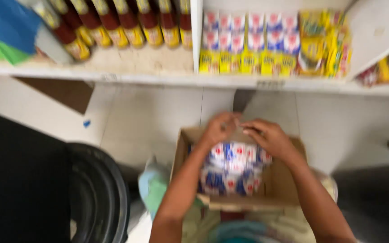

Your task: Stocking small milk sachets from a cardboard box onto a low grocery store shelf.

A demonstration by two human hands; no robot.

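An open cardboard box (pixel 281 184) sits below me on a pile of bags. Inside it lies a clear-wrapped bundle of small blue, white and red packets (pixel 233 168). My left hand (pixel 220 128) and my right hand (pixel 269 136) meet above the bundle's far end, fingers pinched on the clear wrapping at its top. The picture is blurred, so the exact grip is unclear.
A white shelf edge (pixel 158 79) runs across the top. On it stand red sauce bottles (pixel 127 22), matching blue-white-red and yellow packets (pixel 248 42) and yellow bags (pixel 325 42). A black round bin (pixel 100 193) is at lower left; white floor tiles (pixel 149 121) lie beyond the box.
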